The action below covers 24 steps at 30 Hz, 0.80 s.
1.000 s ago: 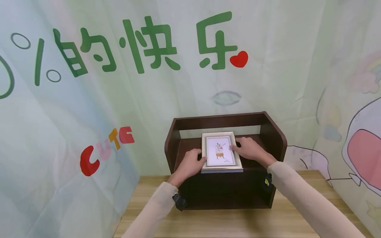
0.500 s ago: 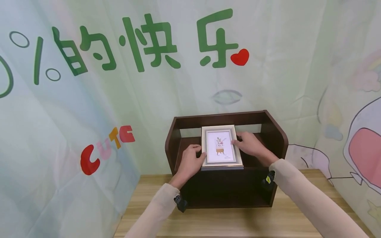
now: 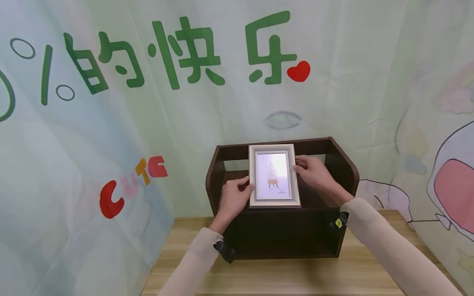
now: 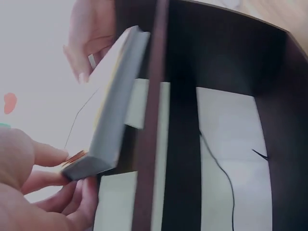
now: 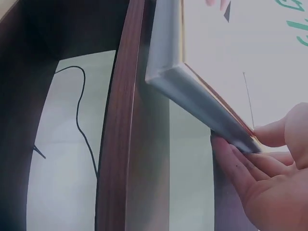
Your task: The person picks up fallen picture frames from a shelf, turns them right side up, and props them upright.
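A picture frame (image 3: 272, 176) with a pale border and a small plant drawing leans back, its lower edge at the front of the shelf's upper board. Light glares on its glass. My left hand (image 3: 235, 197) pinches the left side between thumb and fingers. On the other side my right hand (image 3: 314, 176) pinches the right edge, somewhat higher up. From the left wrist, the thick grey side of the picture frame (image 4: 115, 110) shows tilted above the board. The right wrist view has my right thumb on the front of the picture frame (image 5: 202, 103) and the fingers behind it.
The dark brown shelf (image 3: 283, 234) has raised side panels, a back rail and an open lower compartment. It stands on a light wooden table (image 3: 281, 277). A printed cloth (image 3: 207, 115) hangs behind and at both sides.
The picture frame has tilted up from lying nearly flat, its top edge rising toward the back rail. The right hand has risen with it; the left hand has shifted slightly.
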Available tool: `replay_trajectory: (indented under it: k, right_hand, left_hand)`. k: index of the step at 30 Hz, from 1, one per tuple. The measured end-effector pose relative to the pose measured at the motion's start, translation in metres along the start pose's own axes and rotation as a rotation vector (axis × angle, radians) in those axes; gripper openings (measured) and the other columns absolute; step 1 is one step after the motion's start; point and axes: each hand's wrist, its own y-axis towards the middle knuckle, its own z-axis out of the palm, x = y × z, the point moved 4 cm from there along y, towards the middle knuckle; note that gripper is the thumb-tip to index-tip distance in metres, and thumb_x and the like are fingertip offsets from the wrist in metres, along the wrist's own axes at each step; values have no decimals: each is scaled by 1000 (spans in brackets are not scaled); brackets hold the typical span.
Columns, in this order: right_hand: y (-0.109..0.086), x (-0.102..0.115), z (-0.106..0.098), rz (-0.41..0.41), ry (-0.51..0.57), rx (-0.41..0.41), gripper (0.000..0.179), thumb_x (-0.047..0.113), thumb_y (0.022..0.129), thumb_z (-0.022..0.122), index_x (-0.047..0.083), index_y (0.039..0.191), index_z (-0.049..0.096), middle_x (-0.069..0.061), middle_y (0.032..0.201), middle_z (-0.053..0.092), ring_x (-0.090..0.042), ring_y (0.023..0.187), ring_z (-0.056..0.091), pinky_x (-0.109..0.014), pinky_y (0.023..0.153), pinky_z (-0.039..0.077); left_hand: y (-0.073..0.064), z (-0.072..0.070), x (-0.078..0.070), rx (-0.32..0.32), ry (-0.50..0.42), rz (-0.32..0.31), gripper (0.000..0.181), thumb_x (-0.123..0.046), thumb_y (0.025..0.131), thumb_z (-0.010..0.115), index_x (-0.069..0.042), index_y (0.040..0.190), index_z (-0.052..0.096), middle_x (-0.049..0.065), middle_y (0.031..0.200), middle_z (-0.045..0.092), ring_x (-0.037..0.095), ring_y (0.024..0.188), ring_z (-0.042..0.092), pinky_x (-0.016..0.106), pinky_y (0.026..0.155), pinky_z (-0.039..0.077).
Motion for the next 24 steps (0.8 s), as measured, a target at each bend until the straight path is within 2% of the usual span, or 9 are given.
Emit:
replay_trajectory:
  k: [3, 8, 16, 24]
  right_hand:
    - [-3, 2, 2, 2, 37, -9, 53, 19, 110, 55, -1, 158, 43, -25, 152, 58, -38, 124, 69, -48, 102, 60]
    - [-8, 4, 1, -22, 78, -39, 55, 18, 109, 58, 0, 158, 43, -24, 153, 58, -40, 128, 68, -47, 102, 58]
    - [-10, 13, -9, -81, 108, -119, 55, 18, 106, 63, 2, 156, 47, -21, 152, 59, -40, 127, 69, -48, 100, 59]
    - [-9, 14, -10, -159, 71, -239, 52, 18, 104, 67, 7, 153, 53, -19, 151, 60, -41, 129, 67, -52, 100, 59]
  left_hand:
    - [2, -6, 2, 7, -49, -25, 35, -14, 97, 75, -3, 130, 74, 16, 121, 78, 19, 97, 74, 29, 77, 61]
    - [6, -12, 3, 2, -134, -43, 31, -11, 95, 77, -4, 125, 77, 15, 116, 79, 20, 98, 72, 24, 77, 57]
    - [13, -12, 2, -47, -175, -34, 29, -8, 91, 80, -3, 119, 79, 15, 111, 81, 25, 99, 77, 35, 84, 64]
    - [24, -8, 1, -102, -176, -16, 27, -4, 89, 81, 0, 116, 79, 18, 107, 81, 28, 101, 79, 41, 88, 64]
